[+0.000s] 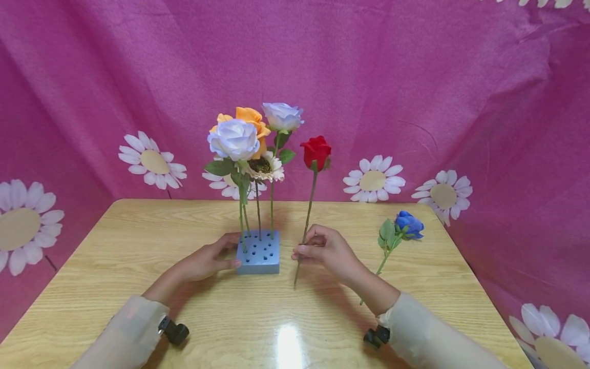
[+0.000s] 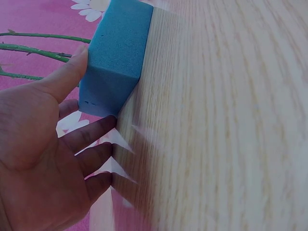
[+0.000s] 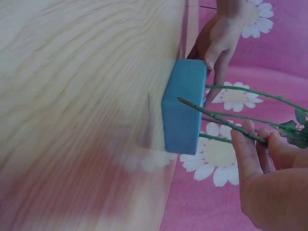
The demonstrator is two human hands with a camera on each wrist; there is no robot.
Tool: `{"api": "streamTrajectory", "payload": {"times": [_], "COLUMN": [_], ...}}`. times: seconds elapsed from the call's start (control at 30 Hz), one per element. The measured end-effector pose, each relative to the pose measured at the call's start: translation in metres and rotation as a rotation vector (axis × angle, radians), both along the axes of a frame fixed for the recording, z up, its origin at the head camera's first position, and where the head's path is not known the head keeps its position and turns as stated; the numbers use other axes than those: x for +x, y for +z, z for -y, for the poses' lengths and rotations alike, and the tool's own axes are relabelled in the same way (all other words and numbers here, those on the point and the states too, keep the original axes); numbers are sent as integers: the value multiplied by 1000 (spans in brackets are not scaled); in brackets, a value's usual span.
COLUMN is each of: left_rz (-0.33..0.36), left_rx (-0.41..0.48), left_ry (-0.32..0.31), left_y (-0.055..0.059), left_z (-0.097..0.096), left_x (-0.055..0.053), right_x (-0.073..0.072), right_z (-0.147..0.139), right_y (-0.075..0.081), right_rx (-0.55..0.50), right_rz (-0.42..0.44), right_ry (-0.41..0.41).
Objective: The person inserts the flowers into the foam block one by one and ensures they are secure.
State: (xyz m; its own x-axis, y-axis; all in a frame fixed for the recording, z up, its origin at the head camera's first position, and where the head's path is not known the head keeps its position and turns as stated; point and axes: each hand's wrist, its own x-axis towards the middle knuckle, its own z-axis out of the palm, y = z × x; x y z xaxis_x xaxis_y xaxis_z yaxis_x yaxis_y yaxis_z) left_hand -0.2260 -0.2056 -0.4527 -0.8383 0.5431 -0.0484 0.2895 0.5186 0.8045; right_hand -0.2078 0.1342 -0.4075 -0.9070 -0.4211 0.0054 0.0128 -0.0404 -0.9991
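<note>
A light-blue foam block [image 1: 258, 264] with rows of holes stands on the table. Upright in it are two pale lavender roses [image 1: 235, 139], orange blooms [image 1: 252, 119] and a cream daisy-like flower [image 1: 272, 168]. My left hand [image 1: 203, 262] holds the block at its left side, thumb at the near corner and fingers towards the back. Right of the block, my right hand [image 1: 329, 253] pinches the stem of a red rose [image 1: 316, 152] between thumb and fingers. In the right wrist view, the bare lower end of that stem [image 3: 192, 104] appears in front of the block, outside its holes.
A blue rose [image 1: 408, 225] with green leaves lies on the wooden table [image 1: 433, 287], its stem passing behind my right forearm. A magenta cloth [image 1: 369, 77] printed with white daisies hangs behind and around the table. Each wrist wears a small black camera [image 1: 176, 332].
</note>
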Motion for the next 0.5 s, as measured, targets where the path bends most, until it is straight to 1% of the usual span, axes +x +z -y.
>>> {"api": "streamTrajectory", "payload": {"times": [0.2, 0.37, 0.5], "left_rz": [-15, -7, 2], "left_rx": [-5, -20, -17], "left_ry": [-6, 4, 4], "left_y": [0, 0, 1], "left_z": [0, -1, -1], "left_x": [-1, 0, 0], "right_x": [-2, -4, -5], "right_z": [14, 26, 35], "right_y": [6, 9, 10], "right_rx": [5, -28, -52], "right_rz": [-19, -30, -61], "right_ry": [-17, -29, -42]}}
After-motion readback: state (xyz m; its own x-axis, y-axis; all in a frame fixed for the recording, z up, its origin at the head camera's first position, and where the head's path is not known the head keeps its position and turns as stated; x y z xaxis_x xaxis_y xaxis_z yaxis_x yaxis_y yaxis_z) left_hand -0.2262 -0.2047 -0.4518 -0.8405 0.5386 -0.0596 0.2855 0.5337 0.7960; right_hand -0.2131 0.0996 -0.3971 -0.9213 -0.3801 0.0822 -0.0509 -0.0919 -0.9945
